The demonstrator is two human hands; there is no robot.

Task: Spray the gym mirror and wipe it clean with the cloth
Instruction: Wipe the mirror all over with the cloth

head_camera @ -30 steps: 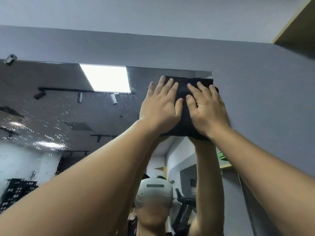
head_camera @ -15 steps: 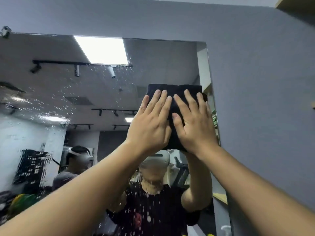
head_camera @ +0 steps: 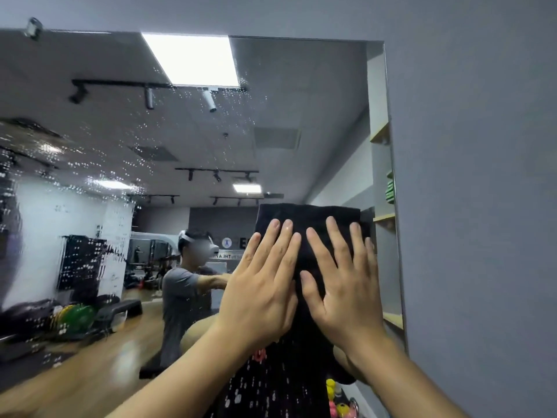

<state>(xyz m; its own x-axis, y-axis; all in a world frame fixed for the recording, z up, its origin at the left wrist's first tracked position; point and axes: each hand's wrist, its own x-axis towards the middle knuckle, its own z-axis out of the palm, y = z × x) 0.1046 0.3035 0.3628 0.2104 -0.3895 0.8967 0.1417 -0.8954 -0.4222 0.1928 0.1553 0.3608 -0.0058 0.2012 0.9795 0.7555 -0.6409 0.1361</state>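
A large wall mirror (head_camera: 301, 95) fills most of the view, its right edge close to the grey wall. Spray droplets speckle its left and middle parts. A folded black cloth (head_camera: 307, 218) lies flat against the glass near the right edge. My left hand (head_camera: 262, 285) and my right hand (head_camera: 343, 282) press side by side on the cloth with fingers spread flat. No spray bottle is in view.
The grey wall (head_camera: 482, 206) borders the mirror on the right and above. The reflection shows a gym room with ceiling lights, shelves, weights on the floor and another person wearing a headset (head_camera: 184, 285).
Both hands have slid the cloth down the mirror from its top right corner to about mid-height along the right edge. The view has tilted downward with them.
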